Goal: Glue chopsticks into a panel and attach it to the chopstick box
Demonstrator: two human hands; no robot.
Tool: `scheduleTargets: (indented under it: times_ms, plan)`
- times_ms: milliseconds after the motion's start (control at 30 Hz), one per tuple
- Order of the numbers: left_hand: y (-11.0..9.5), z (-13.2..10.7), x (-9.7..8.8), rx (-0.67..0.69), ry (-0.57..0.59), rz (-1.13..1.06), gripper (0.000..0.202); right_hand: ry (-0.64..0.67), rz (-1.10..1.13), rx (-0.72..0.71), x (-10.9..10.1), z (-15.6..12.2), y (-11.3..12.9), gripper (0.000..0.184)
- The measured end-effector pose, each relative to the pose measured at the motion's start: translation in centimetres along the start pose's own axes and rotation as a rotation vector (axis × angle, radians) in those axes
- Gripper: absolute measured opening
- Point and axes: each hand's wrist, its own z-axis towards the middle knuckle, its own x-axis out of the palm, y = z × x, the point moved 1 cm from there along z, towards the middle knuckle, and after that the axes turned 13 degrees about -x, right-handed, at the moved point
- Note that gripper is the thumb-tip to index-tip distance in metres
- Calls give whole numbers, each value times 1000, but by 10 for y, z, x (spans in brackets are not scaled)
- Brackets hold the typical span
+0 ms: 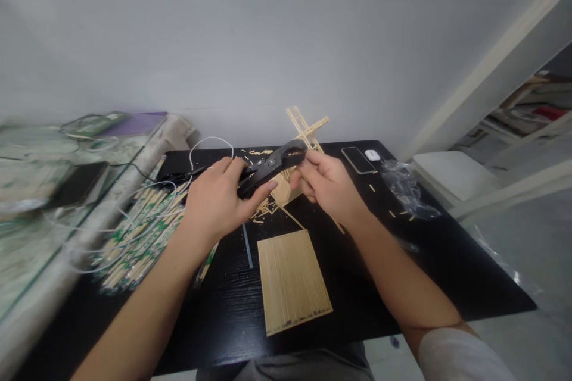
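Observation:
My left hand (218,193) is wrapped around a pair of black cutters (272,164), whose curved jaws point right. At the tip of those jaws my right hand (324,181) is closed in a pinch; what its fingers hold is hidden. A thin wooden stick (338,225) shows just below the right hand, and I cannot tell whether it is held. Behind the hands stands a frame of glued wooden sticks (308,128). Small cut stick pieces (264,208) lie under the cutters. Nearer to me is a flat panel of sticks laid side by side (292,280).
Bundles of wrapped sticks (138,238) and a white cable (192,149) lie at the left. A phone (357,161), a white earbud case (372,155) and a crumpled plastic bag (409,190) are on the right of the black table (370,292). A glue stick (247,247) lies beside the panel.

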Motion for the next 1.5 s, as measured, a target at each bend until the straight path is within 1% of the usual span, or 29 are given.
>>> scheduleTargets:
  times_ms: [100,267,467,667,733,833,867,900,933,1000,1033,1067,1100,1167,1200,1267,1367,1500]
  plan:
    - [0,0,1,11,15,-7,56,3,-55,-26,0,0,2,41]
    - [1,0,3,28,18,-43,52,9,-71,-37,0,1,2,34]
    - [1,0,2,30,38,-45,55,25,-98,-36,-1,0,5,35]
    - [-1,1,1,2,50,-29,58,26,-99,-36,-1,0,5,36]
    - [1,3,-2,-1,66,-62,59,24,-95,-27,-1,0,6,32]
    - [11,2,-10,-23,89,-154,62,-16,-57,-8,-2,-2,8,10]
    - [18,0,-12,-37,101,-186,62,-35,-47,-8,-4,-3,10,12]
    - [25,-4,-14,-52,125,-211,61,-51,-46,-13,-5,-5,12,16]
    - [35,-9,-16,-60,148,-229,59,-60,-54,-23,-8,-7,14,16]
    - [56,-26,-17,-75,184,-212,57,-61,-69,-51,-16,-13,17,9]
    - [68,-38,-16,-64,192,-187,57,-50,-61,-41,-22,-18,18,11]
    - [80,-51,-14,-59,228,-160,56,-46,-31,-15,-28,-22,18,13]
    - [91,-65,-11,-60,280,-137,55,-28,23,47,-35,-28,17,13]
    - [112,-94,-3,-86,344,-103,55,9,146,179,-50,-40,12,15]
    - [120,-108,1,-92,373,-66,56,9,182,213,-56,-48,10,15]
    - [134,-132,10,-63,398,25,61,3,177,273,-65,-62,3,15]
    - [147,-157,22,-21,388,130,68,29,72,303,-64,-82,-7,20]
    - [159,-168,34,-26,371,151,71,67,-130,260,-54,-93,-15,25]
